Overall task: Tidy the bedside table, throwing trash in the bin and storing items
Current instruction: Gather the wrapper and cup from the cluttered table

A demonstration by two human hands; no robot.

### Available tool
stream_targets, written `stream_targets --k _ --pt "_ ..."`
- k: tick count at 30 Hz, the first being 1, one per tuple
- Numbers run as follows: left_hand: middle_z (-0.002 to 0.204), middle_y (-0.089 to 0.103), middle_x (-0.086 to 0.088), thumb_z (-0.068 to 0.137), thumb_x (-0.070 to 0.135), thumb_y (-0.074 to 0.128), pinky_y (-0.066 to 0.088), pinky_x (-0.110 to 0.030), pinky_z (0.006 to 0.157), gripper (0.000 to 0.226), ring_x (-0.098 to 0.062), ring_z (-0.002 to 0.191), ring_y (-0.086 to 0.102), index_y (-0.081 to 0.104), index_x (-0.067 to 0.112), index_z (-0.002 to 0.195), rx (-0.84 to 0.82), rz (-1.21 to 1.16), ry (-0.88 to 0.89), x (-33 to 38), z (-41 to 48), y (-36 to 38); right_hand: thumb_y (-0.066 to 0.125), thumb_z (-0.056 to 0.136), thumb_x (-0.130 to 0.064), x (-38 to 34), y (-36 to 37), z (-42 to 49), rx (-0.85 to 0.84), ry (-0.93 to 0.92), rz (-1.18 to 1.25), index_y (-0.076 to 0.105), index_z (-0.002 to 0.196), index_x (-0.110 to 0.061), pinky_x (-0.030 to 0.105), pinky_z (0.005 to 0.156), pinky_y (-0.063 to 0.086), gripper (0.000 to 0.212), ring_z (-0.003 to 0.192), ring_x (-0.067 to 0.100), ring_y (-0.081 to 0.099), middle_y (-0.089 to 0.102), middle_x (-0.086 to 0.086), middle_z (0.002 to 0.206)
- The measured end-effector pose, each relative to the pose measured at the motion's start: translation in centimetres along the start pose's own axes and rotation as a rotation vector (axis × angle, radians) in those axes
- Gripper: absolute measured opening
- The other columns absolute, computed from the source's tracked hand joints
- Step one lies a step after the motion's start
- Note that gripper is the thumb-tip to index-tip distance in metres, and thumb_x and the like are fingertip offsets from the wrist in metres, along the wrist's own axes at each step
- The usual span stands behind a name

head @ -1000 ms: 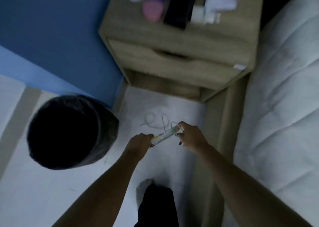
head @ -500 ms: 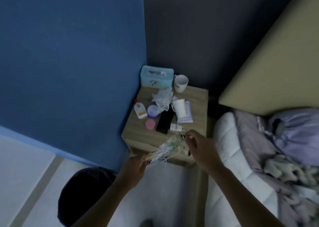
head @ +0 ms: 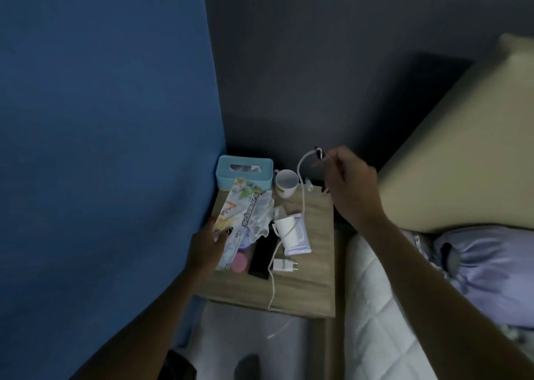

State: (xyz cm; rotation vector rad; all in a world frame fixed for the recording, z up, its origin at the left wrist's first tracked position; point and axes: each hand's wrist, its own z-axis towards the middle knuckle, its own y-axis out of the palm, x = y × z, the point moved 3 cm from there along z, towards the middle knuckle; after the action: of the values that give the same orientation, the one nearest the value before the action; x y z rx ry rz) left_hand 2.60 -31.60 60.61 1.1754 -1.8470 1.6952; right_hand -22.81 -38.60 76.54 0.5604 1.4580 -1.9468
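My left hand [head: 206, 248] grips a colourful scissors package [head: 239, 215] over the left side of the wooden bedside table [head: 315, 290]. My right hand [head: 348, 183] is raised above the table's back right corner, pinching one end of a white cable [head: 302, 189]. The cable hangs down across the table and trails over its front edge. On the table lie a white charger plug [head: 283, 265], a black phone [head: 261, 257], a pink lid [head: 239, 265], a crumpled tissue [head: 261, 215], a small white cup [head: 286, 229] and a wipes packet [head: 300, 242].
A teal tissue box [head: 244, 171] and a white mug [head: 286, 183] stand at the table's back. A blue wall is on the left. The bed [head: 381, 307], with a beige headboard [head: 462, 160] and purple bedding [head: 491, 270], is on the right. The bin is out of view.
The view swung up from the floor and bin to the tabletop. My hands have separated: the left now holds the package alone, and the right has lifted the cable end up and to the right.
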Motion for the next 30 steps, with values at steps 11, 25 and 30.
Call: stream_targets --k 11,25,30 --pt "0.114 0.067 -0.018 0.091 0.018 0.06 0.039 -0.024 0.077 0.028 -0.03 0.105 0.063 0.062 -0.002 0.11 0.01 -0.065 -0.097 3.3 6.9 1.8 0.048 0.099 -0.027 -1.6 -2.3 10.4 0.215 -0.046 0.127 0.06 0.086 -0.02 0.025 0.055 0.047 0.019 0.056 0.014 0.062 0.06 -0.003 0.057" --pt "0.112 0.066 -0.017 0.086 0.025 0.065 0.043 -0.028 0.079 0.03 -0.032 0.105 0.062 0.06 0.004 0.108 -0.032 -0.029 -0.253 1.3 11.8 5.8 0.045 0.098 -0.024 6.2 7.4 10.9 -0.097 -0.055 -0.017 0.06 0.1 -0.011 0.037 0.06 0.05 0.02 0.066 0.028 0.064 0.068 0.01 0.078" --pt "0.114 0.064 -0.017 0.086 0.02 0.065 0.037 -0.024 0.073 0.035 -0.031 0.105 0.06 0.055 0.002 0.114 -0.056 -0.027 -0.275 -0.4 12.7 8.5 0.048 0.096 -0.021 9.6 11.6 8.4 -0.164 -0.001 -0.012 0.06 0.097 -0.011 0.042 0.065 0.052 0.016 0.072 0.029 0.065 0.067 0.006 0.077"
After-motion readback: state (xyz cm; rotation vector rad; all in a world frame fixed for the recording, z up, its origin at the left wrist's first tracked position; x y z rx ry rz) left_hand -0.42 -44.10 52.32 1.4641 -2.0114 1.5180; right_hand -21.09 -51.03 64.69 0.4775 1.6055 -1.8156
